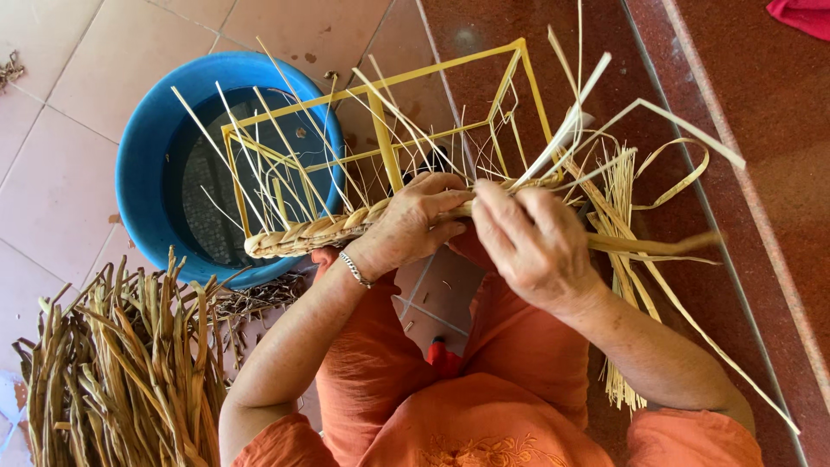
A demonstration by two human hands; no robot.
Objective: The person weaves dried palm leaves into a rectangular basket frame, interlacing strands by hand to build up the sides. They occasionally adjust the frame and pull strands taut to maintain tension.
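A yellow wire frame (450,104) tilts over my lap, with a thick braid of pale straw (303,233) woven along its near rail. My left hand (411,220) grips the braid at its right end; a thin bracelet circles that wrist. Just to the right, my right hand (532,242) pinches loose straw strands (622,173) against the same rail. Many strand ends stick up and fan out to the right of both hands.
A blue plastic tub (147,164) stands on the tiled floor at the left, behind the frame. A heap of dried reed stalks (121,372) lies at the lower left. A red cloth (804,13) shows at the top right corner. Orange clothing covers my legs.
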